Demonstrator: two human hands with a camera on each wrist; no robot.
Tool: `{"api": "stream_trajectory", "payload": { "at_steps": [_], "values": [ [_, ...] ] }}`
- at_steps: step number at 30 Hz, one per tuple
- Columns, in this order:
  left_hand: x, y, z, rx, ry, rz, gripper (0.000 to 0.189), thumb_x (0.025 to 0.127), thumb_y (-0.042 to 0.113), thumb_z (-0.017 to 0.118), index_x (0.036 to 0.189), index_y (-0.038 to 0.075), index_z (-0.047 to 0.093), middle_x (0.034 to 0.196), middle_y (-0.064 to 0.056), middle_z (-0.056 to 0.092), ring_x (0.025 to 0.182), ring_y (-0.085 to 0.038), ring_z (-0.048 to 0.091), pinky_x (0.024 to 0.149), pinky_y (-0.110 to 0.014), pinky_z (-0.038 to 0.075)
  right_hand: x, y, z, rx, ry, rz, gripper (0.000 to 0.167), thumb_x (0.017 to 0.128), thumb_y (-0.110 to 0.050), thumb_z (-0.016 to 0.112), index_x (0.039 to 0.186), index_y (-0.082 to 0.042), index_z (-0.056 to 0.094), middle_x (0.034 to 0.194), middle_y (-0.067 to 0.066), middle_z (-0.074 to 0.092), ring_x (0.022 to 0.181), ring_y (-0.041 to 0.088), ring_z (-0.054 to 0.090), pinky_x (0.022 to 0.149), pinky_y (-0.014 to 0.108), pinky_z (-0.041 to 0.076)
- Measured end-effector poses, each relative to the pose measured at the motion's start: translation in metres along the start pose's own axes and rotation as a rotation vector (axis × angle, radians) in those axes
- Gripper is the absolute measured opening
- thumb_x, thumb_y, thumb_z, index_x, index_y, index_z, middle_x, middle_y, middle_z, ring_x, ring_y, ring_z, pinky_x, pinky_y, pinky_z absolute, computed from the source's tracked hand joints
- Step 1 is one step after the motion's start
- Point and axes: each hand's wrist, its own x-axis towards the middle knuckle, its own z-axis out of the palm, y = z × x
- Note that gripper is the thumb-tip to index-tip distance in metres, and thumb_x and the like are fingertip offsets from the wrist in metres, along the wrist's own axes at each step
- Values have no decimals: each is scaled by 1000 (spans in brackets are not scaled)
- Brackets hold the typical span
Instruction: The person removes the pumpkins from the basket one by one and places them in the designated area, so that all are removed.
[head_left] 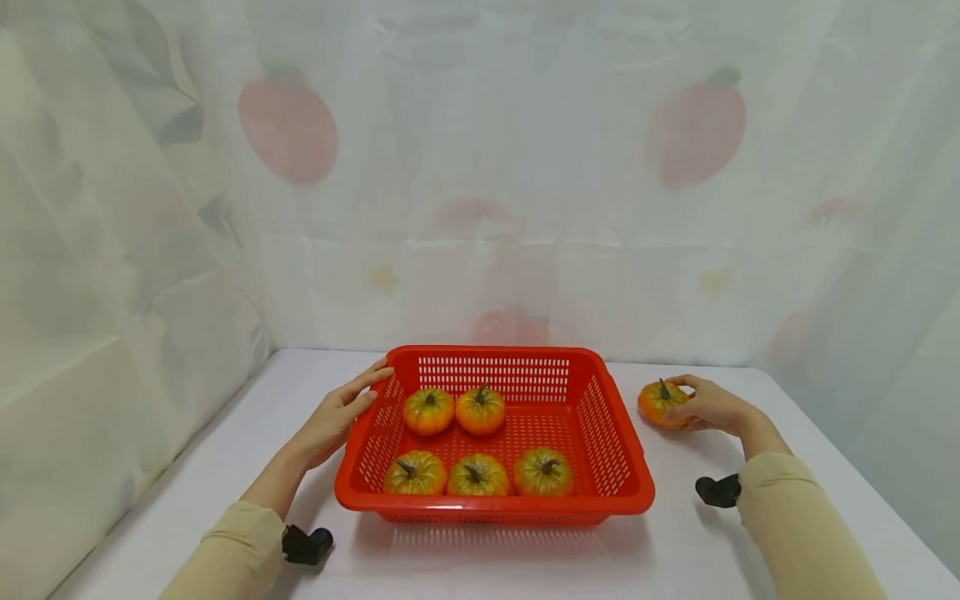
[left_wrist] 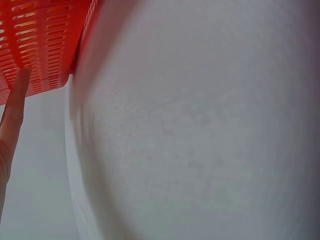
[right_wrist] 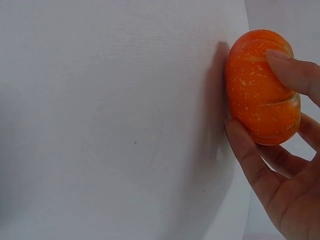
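Head view: right hand (head_left: 711, 407) grips a pumpkin (head_left: 655, 403), straight-fingered left hand (head_left: 334, 420) touches basket (head_left: 495, 503)

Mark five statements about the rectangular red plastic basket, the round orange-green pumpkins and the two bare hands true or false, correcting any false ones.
1. The rectangular red plastic basket contains five round, ribbed orange-green pumpkins. True.
2. The bare left hand holds a pumpkin. False: it touches the basket's left side.
3. The bare right hand holds a sixth ribbed orange-green pumpkin outside the basket. True.
4. Three pumpkins sit in the basket's back row. False: two are at the back, three at the front.
5. The flat white tabletop lies beneath the basket. True.
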Motion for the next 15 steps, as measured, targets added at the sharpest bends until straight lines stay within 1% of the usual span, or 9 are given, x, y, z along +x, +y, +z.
{"api": "stream_trajectory", "payload": {
  "at_steps": [8, 15],
  "values": [
    [-1, 0, -1, -2, 10, -7, 53, 106, 26, 44, 154, 11, 32, 170, 2, 7, 154, -38, 15, 93, -19, 55, 1, -1, 3, -7, 0, 8, 87, 87, -24, 71, 151, 4, 20, 133, 32, 39, 108, 27, 52, 85, 30, 59],
    [1, 0, -1, 3, 3, -6, 52, 105, 26, 45, 154, 13, 33, 170, 3, 8, 155, -38, 12, 94, -21, 56, -1, -2, 3, 8, -11, 6, 87, 87, -23, 70, 151, 6, 19, 131, 30, 41, 100, 21, 54, 79, 26, 57]
  ]
}}
